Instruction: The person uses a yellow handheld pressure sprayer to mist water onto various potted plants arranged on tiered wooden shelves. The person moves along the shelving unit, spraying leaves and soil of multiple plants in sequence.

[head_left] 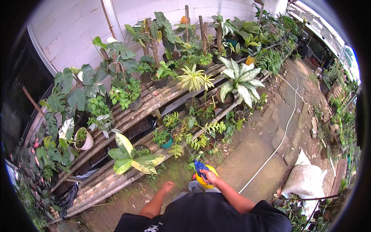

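Note:
My right hand (210, 178) is wrapped round the blue trigger head (201, 169) of a spray bottle with a yellow body (207, 176), held in front of my waist. From its nozzle a faint pale line runs toward the fern-like leaves (196, 142) at the bench's front edge. My left hand (167, 187) hangs in the air left of the bottle, curled closed, with nothing visible in it. Nearest beyond it are a potted plant with yellow-and-green variegated leaves (133, 156) and a small teal pot (165, 141) on the lower bench boards.
Weathered stepped benches (92, 189) hold several potted plants against a white block wall (73, 31). A large white-and-green leafed plant (241, 81) overhangs the path. A pale hose (284, 135) lies along the wet paved path (247, 158). A whitish sack (303, 181) lies at the right.

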The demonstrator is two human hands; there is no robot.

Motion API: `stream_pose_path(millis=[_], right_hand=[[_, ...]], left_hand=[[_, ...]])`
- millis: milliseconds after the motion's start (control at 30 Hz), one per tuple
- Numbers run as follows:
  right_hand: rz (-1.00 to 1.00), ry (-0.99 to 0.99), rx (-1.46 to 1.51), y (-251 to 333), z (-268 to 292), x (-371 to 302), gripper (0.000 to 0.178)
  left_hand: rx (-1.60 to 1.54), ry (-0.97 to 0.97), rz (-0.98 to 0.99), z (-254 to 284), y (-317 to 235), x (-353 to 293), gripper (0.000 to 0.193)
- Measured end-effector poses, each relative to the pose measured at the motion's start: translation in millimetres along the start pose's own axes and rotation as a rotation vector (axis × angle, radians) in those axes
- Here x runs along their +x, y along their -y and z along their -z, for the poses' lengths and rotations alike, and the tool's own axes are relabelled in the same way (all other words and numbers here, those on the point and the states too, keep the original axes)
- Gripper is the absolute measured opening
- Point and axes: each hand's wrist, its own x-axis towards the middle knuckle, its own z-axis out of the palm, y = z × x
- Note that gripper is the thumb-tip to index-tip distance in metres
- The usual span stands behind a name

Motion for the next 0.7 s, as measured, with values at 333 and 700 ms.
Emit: stream_pose_path(millis=[333,700], right_hand=[[-0.03,-0.008,-0.02,-53,-34,-33,0.056],[-0.137,0.002,-0.038,-92,-37,-41,0.052]], left_hand=[[0.3,0.118,0.129,-26,113,-89,0.04],[0.01,0.094,0.127,-36,69,-96,0.036]])
